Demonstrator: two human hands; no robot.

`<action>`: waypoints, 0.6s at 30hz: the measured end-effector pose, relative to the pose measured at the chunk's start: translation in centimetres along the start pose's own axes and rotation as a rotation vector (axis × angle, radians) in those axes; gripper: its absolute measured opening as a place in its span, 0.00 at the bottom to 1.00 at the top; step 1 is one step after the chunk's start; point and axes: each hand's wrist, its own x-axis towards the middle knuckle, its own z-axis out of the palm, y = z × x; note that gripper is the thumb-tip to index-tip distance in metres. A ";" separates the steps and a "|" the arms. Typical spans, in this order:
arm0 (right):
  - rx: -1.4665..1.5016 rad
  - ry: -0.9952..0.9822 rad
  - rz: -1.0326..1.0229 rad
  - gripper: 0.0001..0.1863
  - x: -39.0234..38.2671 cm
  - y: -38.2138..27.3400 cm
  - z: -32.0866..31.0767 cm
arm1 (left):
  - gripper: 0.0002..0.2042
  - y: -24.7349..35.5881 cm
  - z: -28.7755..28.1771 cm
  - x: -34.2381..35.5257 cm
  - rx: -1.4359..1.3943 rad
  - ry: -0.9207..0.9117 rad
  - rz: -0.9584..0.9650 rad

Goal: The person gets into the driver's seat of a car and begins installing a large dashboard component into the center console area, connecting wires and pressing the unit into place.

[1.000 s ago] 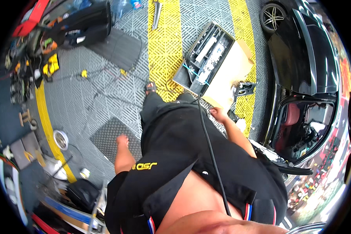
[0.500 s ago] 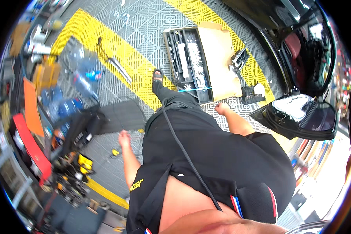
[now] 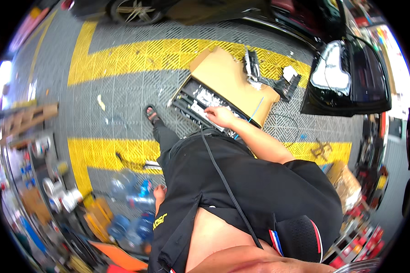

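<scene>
The black shirt (image 3: 259, 191) bears yellow lettering (image 3: 159, 220) and red-white-blue trim (image 3: 275, 242).

Right hand (image 3: 220, 116): I see it over the open cardboard box (image 3: 230, 75), fingers bent; whether it touches the contents, I cannot tell.
Left hand (image 3: 160, 191): low beside the black shirt (image 3: 255, 182), partly hidden from me, near the clear bottles (image 3: 143, 226).
Box contents: long black parts and white pieces.
Cable (image 3: 226, 179): black, crossing the shirt front.
Car door (image 3: 370, 77): black, at my view's upper right.
</scene>
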 end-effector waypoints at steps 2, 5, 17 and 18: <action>-0.116 0.034 0.071 0.18 3.3 1.5 -1.1 | 0.15 10.4 2.6 4.8 0.267 0.118 0.104; -0.053 0.118 0.270 0.18 11.5 2.6 -2.4 | 0.18 27.6 4.0 12.5 1.472 -0.133 0.453; 0.439 0.369 0.926 0.19 18.0 0.1 7.0 | 0.21 82.8 47.9 17.2 1.527 -0.586 0.886; 0.519 0.397 1.067 0.19 19.1 -0.6 7.0 | 0.21 84.8 52.7 15.6 1.559 -0.617 0.853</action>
